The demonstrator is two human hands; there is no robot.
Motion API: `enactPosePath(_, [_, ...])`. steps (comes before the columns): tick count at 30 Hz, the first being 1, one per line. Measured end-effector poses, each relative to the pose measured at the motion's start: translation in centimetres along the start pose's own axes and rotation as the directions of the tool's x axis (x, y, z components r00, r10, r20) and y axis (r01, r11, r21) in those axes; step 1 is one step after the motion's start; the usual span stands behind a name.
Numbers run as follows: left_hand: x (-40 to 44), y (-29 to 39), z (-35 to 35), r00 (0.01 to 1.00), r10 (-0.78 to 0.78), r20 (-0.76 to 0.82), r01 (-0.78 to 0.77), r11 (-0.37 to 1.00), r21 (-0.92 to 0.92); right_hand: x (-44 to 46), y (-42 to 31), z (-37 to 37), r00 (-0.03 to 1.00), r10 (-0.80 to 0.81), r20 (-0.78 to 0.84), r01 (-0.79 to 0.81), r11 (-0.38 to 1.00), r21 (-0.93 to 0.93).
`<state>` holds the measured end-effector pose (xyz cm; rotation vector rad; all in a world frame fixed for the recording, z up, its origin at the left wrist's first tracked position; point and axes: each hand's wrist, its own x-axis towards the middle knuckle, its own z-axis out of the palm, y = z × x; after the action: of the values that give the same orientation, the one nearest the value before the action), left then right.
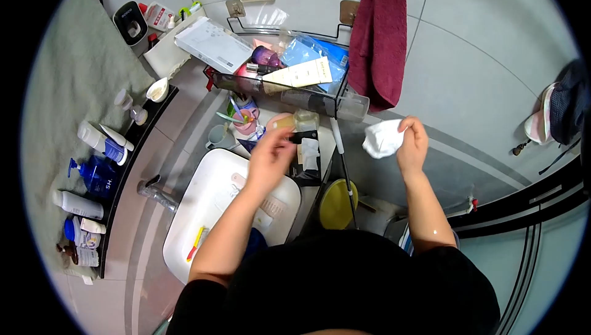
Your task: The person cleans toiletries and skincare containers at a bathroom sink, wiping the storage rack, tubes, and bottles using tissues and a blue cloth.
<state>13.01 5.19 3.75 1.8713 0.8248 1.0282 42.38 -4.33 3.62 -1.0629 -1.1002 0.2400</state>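
A crumpled white cloth or tissue (pixel 383 139) hangs from the fingers of my right hand (pixel 412 144), which is closed on its edge, right of the wire rack. My left hand (pixel 271 158) is over the back right part of the sink, slightly blurred, beside a black tissue pack (pixel 309 158) with a white tissue sticking out. Its fingers are bent, and whether they hold anything cannot be made out. The white sink (pixel 203 196) lies below my left forearm, with a yellow and red item (pixel 197 243) in it.
A wire rack (pixel 271 89) holds tubes, a white box (pixel 214 44) and packets. A maroon towel (pixel 378 39) hangs beside it. Bottles stand on a black shelf (pixel 114 224) at left. Behind the sink are a faucet (pixel 158 193) and pink cup (pixel 246 123); a yellow basin (pixel 338 204) sits lower.
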Motion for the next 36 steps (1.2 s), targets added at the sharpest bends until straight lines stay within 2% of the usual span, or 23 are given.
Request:
enactPosePath(1, [0.7, 2.5, 1.1, 0.982, 0.114, 0.149, -0.122, 0.991, 0.048, -0.5, -0.3, 0.9, 0.999, -0.002, 0.039, 0.0, 0.998, 0.064])
enactPosePath(3, [0.6, 7.4, 3.7, 0.955, -0.012, 0.298, 0.023, 0.999, -0.033, -1.8, -1.7, 3.7, 0.986, 0.045, 0.16, -0.074, 0.981, 0.18])
enactPosePath(4, [0.4, 7.7, 4.7, 0.947, 0.046, 0.319, -0.028, 0.998, -0.062, -2.3, -3.0, 5.1, 0.965, 0.091, 0.247, -0.148, 0.963, 0.226])
enactPosePath(6, [0.5, 6.4, 5.2, 0.955, 0.265, 0.133, -0.282, 0.951, 0.13, -2.8, -5.7, 7.4, 0.853, 0.335, 0.401, -0.454, 0.854, 0.253])
enactPosePath(7, [0.4, 5.0, 4.4, 0.975, 0.203, 0.092, -0.215, 0.965, 0.152, -2.3, -5.0, 7.5, 0.823, 0.216, 0.525, -0.324, 0.938, 0.121])
enactPosePath(8, [0.0, 3.1, 3.0, 0.989, 0.141, 0.049, -0.147, 0.974, 0.172, -2.2, -5.0, 7.7, 0.838, 0.148, 0.525, -0.165, 0.986, -0.015])
enactPosePath(10, [-1.5, -1.3, 0.2, 0.995, -0.012, -0.094, 0.026, 0.989, 0.145, -1.6, -7.0, 8.0, 0.839, 0.003, 0.544, 0.176, 0.944, -0.277])
enactPosePath(11, [-2.6, -2.0, -1.8, 0.99, -0.099, -0.098, 0.121, 0.957, 0.262, -0.7, -7.9, 8.1, 0.846, -0.101, 0.523, 0.305, 0.897, -0.32])
enactPosePath(12, [-3.5, -3.0, -3.8, 0.914, -0.404, -0.041, 0.402, 0.887, 0.227, 0.5, -8.0, 8.1, 0.823, -0.173, 0.54, 0.38, 0.876, -0.298])
enactPosePath(14, [-6.1, -7.0, -7.1, 0.879, -0.458, 0.132, 0.311, 0.761, 0.569, 3.6, -8.0, 8.5, 0.763, -0.308, 0.568, 0.519, 0.817, -0.253])
enactPosePath(16, [-7.0, -7.9, -9.2, 0.722, -0.604, 0.336, 0.152, 0.614, 0.775, 7.6, -9.1, 10.3, 0.742, -0.271, 0.612, 0.528, 0.8, -0.285])
enactPosePath(17, [-6.1, -7.4, -9.6, 0.763, -0.598, 0.246, 0.161, 0.544, 0.824, 9.5, -8.6, 11.4, 0.723, -0.289, 0.627, 0.575, 0.755, -0.315])
enactPosePath(18, [-4.5, -6.7, -10.1, 0.798, -0.582, 0.155, 0.176, 0.471, 0.864, 11.2, -7.7, 12.5, 0.724, -0.212, 0.657, 0.573, 0.714, -0.401])
enactPosePath(20, [1.0, -2.8, -11.9, 0.96, -0.275, -0.048, 0.25, 0.768, 0.589, 14.0, -5.0, 14.7, 0.733, -0.102, 0.673, 0.597, 0.571, -0.563])
enactPosePath(21, [3.9, -3.5, -12.7, 0.954, -0.168, -0.249, 0.264, 0.865, 0.427, 14.7, -4.7, 15.3, 0.728, -0.024, 0.685, 0.584, 0.544, -0.602])
enactPosePath(22, [7.2, -3.5, -13.5, 0.915, 0.046, -0.401, 0.089, 0.946, 0.311, 15.3, -4.6, 16.0, 0.721, 0.056, 0.691, 0.573, 0.513, -0.639])
enactPosePath(23, [10.4, -3.2, -14.5, 0.884, 0.003, -0.468, 0.132, 0.958, 0.255, 15.8, -4.5, 16.6, 0.71, 0.136, 0.691, 0.564, 0.478, -0.673])
enactPosePath(24, [13.3, -2.8, -15.5, 0.846, -0.043, -0.531, 0.17, 0.966, 0.193, 15.9, -4.1, 16.9, 0.71, 0.086, 0.699, 0.57, 0.513, -0.642])
enactPosePath(26, [17.8, -3.3, -16.3, 0.828, 0.026, -0.561, 0.21, 0.912, 0.353, 15.7, -3.2, 17.3, 0.709, -0.014, 0.706, 0.582, 0.577, -0.573])
enactPosePath(29, [21.5, -4.8, -17.4, 0.865, -0.097, -0.493, 0.307, 0.879, 0.365, 15.3, -2.7, 17.2, 0.707, 0.004, 0.708, 0.559, 0.61, -0.562])
enactPosePath(32, [20.6, 0.0, -15.4, 0.825, -0.033, -0.565, 0.318, 0.853, 0.414, 15.4, -1.4, 17.0, 0.715, 0.053, 0.697, 0.513, 0.636, -0.576])
enactPosePath(33, [20.3, 0.2, -14.7, 0.819, 0.103, -0.564, 0.242, 0.829, 0.504, 15.5, -1.1, 16.9, 0.717, 0.069, 0.694, 0.497, 0.647, -0.578])
enactPosePath(36, [19.5, 1.2, -13.5, 0.787, 0.273, -0.554, 0.131, 0.803, 0.582, 15.4, -0.7, 17.0, 0.718, 0.065, 0.693, 0.487, 0.666, -0.566])
